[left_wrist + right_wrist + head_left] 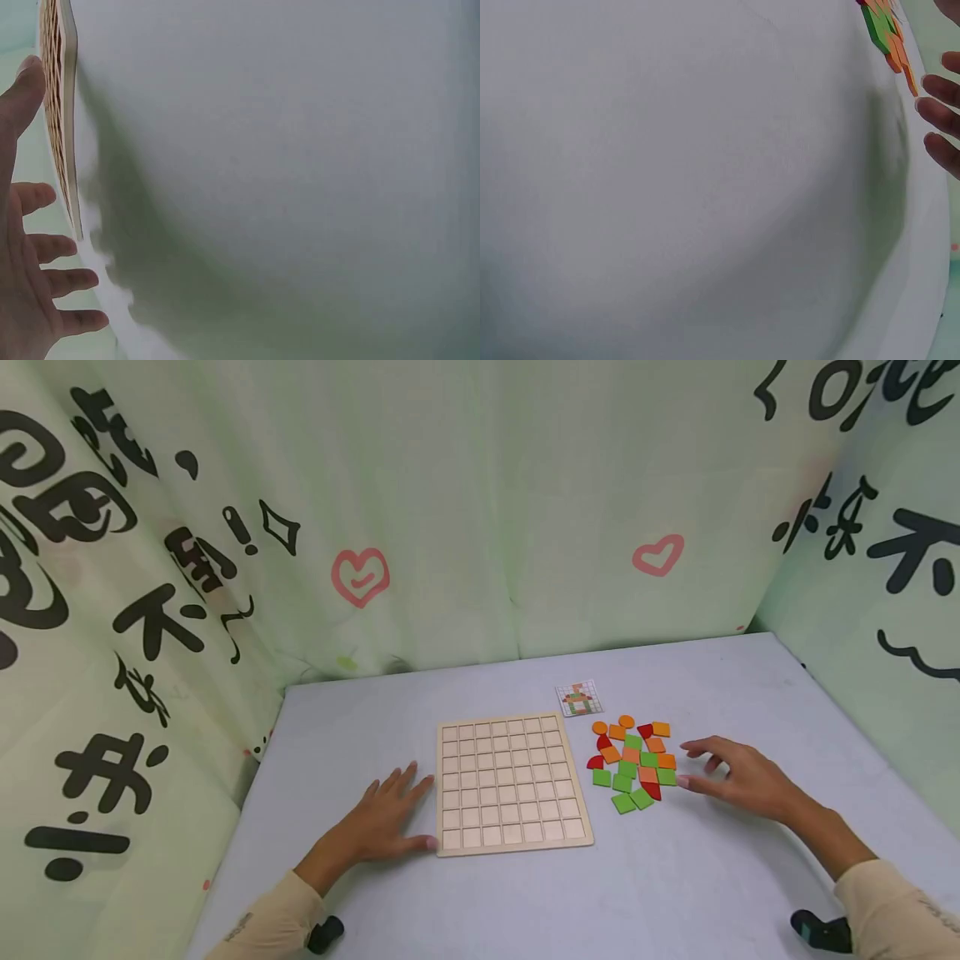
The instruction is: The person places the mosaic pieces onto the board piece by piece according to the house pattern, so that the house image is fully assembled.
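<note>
left of the grid board (510, 785), the left hand (382, 820) splayed its fingers, perhaps to steady it, while coloured pieces (627, 769) lay right of the board, seemingly handy for the right hand (746, 779), whose parted fingers held nothing.

1. R curtain (832, 602): blk char (906, 568) is reading "不".
2. L curtain (187, 727): "!" mark (236, 524) is showing amid blk chars (152, 631), mostly unclear.
3. Back curtain (510, 510): pink hearts (362, 581) are showing, 1 w/ smile.
4. L sleeve print (238, 928) is showing too sm. to read.
</note>
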The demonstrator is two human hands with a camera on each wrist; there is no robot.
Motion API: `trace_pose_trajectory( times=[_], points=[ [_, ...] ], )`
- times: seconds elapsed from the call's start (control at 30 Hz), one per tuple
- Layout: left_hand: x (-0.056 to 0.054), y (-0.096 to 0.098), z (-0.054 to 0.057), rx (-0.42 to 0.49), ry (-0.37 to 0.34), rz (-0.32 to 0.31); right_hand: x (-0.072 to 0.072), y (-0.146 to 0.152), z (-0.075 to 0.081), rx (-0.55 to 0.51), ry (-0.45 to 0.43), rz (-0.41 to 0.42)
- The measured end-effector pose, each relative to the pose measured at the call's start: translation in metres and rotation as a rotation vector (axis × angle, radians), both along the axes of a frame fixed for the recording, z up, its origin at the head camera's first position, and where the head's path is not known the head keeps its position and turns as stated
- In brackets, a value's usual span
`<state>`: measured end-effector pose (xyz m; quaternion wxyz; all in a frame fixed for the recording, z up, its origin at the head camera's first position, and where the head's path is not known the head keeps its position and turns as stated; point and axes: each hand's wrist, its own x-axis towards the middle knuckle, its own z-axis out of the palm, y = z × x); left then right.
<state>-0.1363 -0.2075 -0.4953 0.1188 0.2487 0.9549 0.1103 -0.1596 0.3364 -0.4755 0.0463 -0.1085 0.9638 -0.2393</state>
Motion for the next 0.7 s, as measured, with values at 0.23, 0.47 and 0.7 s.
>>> trace_pose_trajectory(
  times=[0.23,0.47,0.7],
  points=[
    [0.000,0.010,-0.001,-0.016,-0.018,-0.003,0.003,-0.006,-0.003,-0.010,0.016,0.043],
    [0.001,0.014,-0.003,-0.043,-0.017,-0.015,0.004,-0.007,-0.010,0.034,0.050,0.070],
    [0.002,0.015,-0.003,-0.035,-0.009,-0.023,0.001,-0.011,-0.016,0.067,0.061,0.070]
  ],
)
